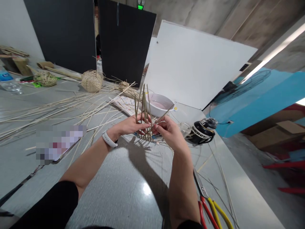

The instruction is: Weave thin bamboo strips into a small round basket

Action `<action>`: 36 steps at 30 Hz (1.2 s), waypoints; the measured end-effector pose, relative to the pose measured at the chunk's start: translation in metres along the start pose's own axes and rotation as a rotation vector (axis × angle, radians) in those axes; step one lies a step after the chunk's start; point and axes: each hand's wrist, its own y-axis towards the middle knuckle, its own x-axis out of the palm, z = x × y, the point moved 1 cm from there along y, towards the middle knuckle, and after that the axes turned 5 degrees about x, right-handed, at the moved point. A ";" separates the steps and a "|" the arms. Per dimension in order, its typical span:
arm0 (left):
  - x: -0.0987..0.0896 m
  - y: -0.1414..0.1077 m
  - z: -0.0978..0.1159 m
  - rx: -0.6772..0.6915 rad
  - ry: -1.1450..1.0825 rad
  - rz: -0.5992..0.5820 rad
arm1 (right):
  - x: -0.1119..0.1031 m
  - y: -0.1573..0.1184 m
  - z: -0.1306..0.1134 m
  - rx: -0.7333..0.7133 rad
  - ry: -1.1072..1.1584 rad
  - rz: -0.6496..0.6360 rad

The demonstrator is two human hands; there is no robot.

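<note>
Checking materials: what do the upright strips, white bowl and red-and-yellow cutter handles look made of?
The upright strips look like split bamboo: matte, straw-coloured, fibrous. The white bowl looks like glossy plastic or ceramic. The cutter handles look like smooth coloured plastic.

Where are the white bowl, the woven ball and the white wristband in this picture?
White bowl [162, 111]: head view, on its outer wall.
Woven ball [91, 81]: head view, on the middle of its side.
White wristband [109, 139]: head view, on its strap.
</note>
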 end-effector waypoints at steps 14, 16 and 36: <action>0.008 0.006 -0.006 0.177 0.223 0.163 | 0.004 0.001 -0.005 -0.117 -0.159 0.118; 0.008 0.006 -0.006 0.165 0.193 0.150 | 0.005 0.001 -0.005 -0.133 -0.189 0.156; 0.002 0.002 0.012 0.176 0.063 0.164 | 0.003 -0.008 -0.010 -0.168 -0.370 0.622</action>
